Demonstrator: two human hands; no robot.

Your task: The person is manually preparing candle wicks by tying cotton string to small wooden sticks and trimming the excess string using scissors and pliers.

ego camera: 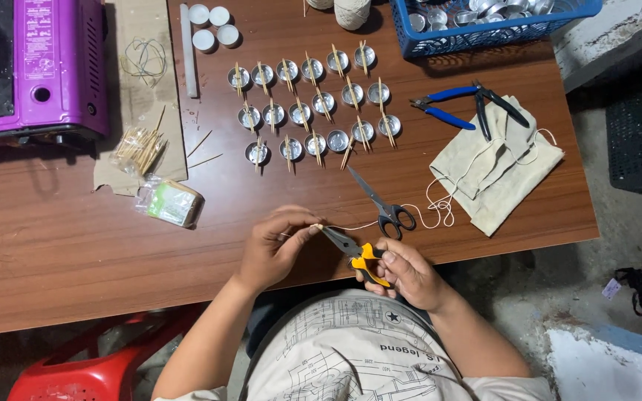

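Two closed hands (276,249): pliers (358,256), white string (351,226)

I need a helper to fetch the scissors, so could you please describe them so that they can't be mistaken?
Start at the wooden table and find the cream cloth bag near its right edge. Just left of it, by the loose white string, lie the scissors. They have grey blades and black loop handles, unlike the blue-handled pliers further back.

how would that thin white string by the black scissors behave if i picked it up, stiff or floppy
Probably floppy: the thin white string lies in loose loops on the brown wooden table beside the black-handled scissors. Likely very light, so it would trail and drag. It looks taut only where the left hand pinches it.
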